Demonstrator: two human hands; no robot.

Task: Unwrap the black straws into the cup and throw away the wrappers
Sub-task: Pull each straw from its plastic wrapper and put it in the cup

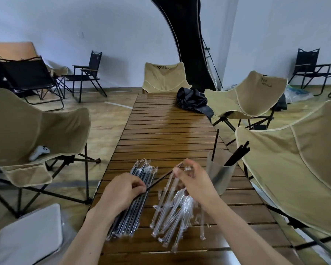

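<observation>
Chairs in tan fabric are standing along both sides of the slatted wooden table (161, 131); a white controller (39, 152) is lying on the seat of the left-hand one.

Wrapped straws (134, 197) are lying in a bundle at the near left of the table, long axes running from the person toward the far end. The left hand (122, 190) is resting over this bundle, fingers curled and pinching the lower end of a single black straw (160, 178).

That straw is slanting up and to the right, from the left hand's fingertips to the right hand (193, 180), so both hands are gripping the same piece, one at each end. The right hand's thumb and fingers are closing on the upper end, where a clear wrapper tip appears to be sitting; blur is hiding the exact contact. The exposed shaft is looking thin, matte black and straight.

Empty wrappers (176, 213), clear and crinkled, are lying in a loose heap beneath the right hand.

Right of the hands, the translucent cup (220, 175) is standing near the table's right edge, with several black straws leaning in it. The right hand is the nearer one to the cup, so delivery probably falls to it.
</observation>
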